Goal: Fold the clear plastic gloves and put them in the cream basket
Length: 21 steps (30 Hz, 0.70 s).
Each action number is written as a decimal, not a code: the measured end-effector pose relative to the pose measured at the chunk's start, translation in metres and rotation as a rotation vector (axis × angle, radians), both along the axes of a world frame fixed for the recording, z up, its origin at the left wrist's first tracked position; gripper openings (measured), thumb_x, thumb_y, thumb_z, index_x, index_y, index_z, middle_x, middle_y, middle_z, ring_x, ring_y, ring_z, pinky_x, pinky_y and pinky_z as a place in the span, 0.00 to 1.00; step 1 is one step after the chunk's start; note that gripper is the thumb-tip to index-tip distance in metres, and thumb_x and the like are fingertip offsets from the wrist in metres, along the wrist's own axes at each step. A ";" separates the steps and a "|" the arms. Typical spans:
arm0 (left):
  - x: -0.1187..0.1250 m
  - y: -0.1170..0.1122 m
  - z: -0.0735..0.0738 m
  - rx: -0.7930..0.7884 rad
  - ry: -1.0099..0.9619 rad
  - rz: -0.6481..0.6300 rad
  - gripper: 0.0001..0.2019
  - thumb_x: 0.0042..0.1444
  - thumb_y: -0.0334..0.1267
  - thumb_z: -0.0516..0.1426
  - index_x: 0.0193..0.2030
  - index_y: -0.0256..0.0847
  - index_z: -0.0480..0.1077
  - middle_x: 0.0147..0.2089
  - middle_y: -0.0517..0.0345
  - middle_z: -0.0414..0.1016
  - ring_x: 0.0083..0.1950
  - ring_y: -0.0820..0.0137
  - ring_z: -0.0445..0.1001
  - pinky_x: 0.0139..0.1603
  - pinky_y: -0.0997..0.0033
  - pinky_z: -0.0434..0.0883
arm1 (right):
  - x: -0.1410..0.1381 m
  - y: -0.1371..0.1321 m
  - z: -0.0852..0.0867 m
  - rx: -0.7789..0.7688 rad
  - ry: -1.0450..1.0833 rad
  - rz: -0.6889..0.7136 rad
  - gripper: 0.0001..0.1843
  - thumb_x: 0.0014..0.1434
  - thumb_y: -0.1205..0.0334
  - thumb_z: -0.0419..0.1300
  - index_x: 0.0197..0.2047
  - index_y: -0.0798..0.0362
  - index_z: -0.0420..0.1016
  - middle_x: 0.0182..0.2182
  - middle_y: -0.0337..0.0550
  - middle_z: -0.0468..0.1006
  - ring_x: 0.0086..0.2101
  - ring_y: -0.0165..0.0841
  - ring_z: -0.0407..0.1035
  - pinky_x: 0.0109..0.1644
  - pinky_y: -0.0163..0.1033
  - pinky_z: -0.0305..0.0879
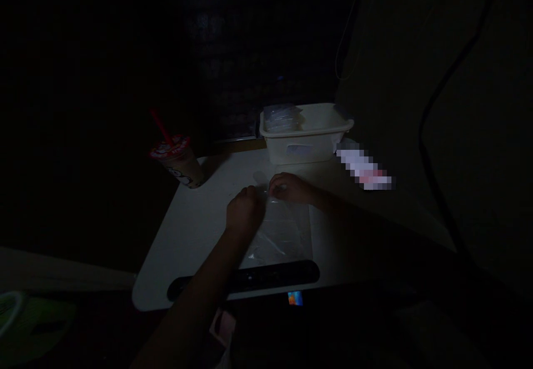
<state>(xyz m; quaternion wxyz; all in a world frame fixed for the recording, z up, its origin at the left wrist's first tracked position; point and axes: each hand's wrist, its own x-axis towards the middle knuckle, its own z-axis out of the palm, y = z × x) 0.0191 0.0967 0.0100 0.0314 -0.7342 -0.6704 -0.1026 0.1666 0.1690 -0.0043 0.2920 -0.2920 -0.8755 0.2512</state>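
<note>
A clear plastic bag (281, 230) lies flat on the white table (183, 219), its far edge between my two hands. My left hand (245, 208) is closed at the bag's upper left corner, fingers curled and turned away from me. Across from it, my right hand (289, 187) pinches the bag's far edge between thumb and fingers. The fingertips of both hands nearly meet. Dim light hides the finer folds of the plastic.
Behind my hands stands a white plastic bin (306, 147) holding a stack of clear packets (282, 118). A drink cup (183, 163) with a red straw stands at the left. A black strip (275, 276) runs along the table's near edge. A cable (425, 130) hangs at right.
</note>
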 end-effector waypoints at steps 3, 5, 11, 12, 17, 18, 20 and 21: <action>-0.001 0.006 0.001 -0.041 0.025 0.022 0.09 0.54 0.38 0.44 0.38 0.39 0.59 0.35 0.52 0.69 0.33 0.67 0.70 0.29 0.72 0.61 | 0.001 0.001 -0.001 0.007 0.004 0.021 0.07 0.41 0.75 0.56 0.23 0.55 0.72 0.25 0.39 0.71 0.29 0.26 0.65 0.35 0.31 0.59; -0.004 0.007 0.000 -0.051 0.036 0.046 0.09 0.54 0.38 0.43 0.38 0.39 0.59 0.35 0.52 0.70 0.32 0.66 0.70 0.28 0.71 0.61 | 0.002 0.003 -0.003 0.019 0.012 0.011 0.07 0.41 0.75 0.56 0.22 0.55 0.71 0.25 0.39 0.70 0.29 0.26 0.65 0.35 0.31 0.60; -0.008 0.009 -0.002 0.074 -0.024 0.005 0.10 0.51 0.40 0.47 0.38 0.39 0.59 0.37 0.51 0.68 0.39 0.66 0.68 0.32 0.72 0.63 | 0.004 0.002 -0.002 0.013 0.053 -0.008 0.06 0.42 0.74 0.56 0.23 0.56 0.71 0.25 0.40 0.71 0.29 0.27 0.65 0.37 0.33 0.60; -0.009 0.010 -0.002 0.085 -0.041 -0.013 0.10 0.51 0.40 0.47 0.38 0.38 0.60 0.37 0.51 0.68 0.40 0.66 0.68 0.33 0.72 0.63 | 0.003 0.002 -0.001 0.005 0.072 -0.002 0.06 0.42 0.74 0.55 0.23 0.56 0.71 0.26 0.40 0.71 0.30 0.27 0.65 0.37 0.33 0.60; -0.007 0.023 0.000 0.037 -0.057 -0.038 0.09 0.51 0.39 0.47 0.36 0.38 0.60 0.35 0.51 0.70 0.36 0.66 0.69 0.32 0.72 0.63 | -0.003 -0.001 0.005 -0.030 0.126 0.036 0.06 0.43 0.74 0.55 0.22 0.55 0.70 0.25 0.39 0.70 0.30 0.27 0.65 0.36 0.33 0.61; -0.006 0.024 0.000 0.032 -0.048 -0.044 0.09 0.51 0.40 0.48 0.36 0.38 0.60 0.35 0.51 0.70 0.35 0.66 0.70 0.31 0.72 0.63 | -0.004 -0.001 0.006 -0.036 0.133 0.035 0.06 0.43 0.74 0.55 0.22 0.55 0.70 0.25 0.39 0.70 0.30 0.27 0.65 0.36 0.33 0.61; -0.005 0.027 0.001 0.031 -0.027 -0.053 0.09 0.51 0.41 0.48 0.36 0.38 0.60 0.35 0.51 0.70 0.35 0.66 0.70 0.30 0.72 0.63 | -0.005 -0.001 0.007 -0.046 0.144 0.036 0.06 0.43 0.75 0.55 0.23 0.55 0.70 0.26 0.40 0.70 0.30 0.27 0.65 0.37 0.33 0.62; -0.005 0.028 0.000 0.034 -0.016 -0.054 0.09 0.51 0.41 0.47 0.36 0.38 0.60 0.35 0.51 0.70 0.34 0.66 0.70 0.29 0.73 0.63 | -0.005 -0.001 0.008 -0.048 0.147 0.036 0.06 0.43 0.74 0.55 0.23 0.55 0.70 0.26 0.40 0.70 0.30 0.27 0.65 0.37 0.33 0.62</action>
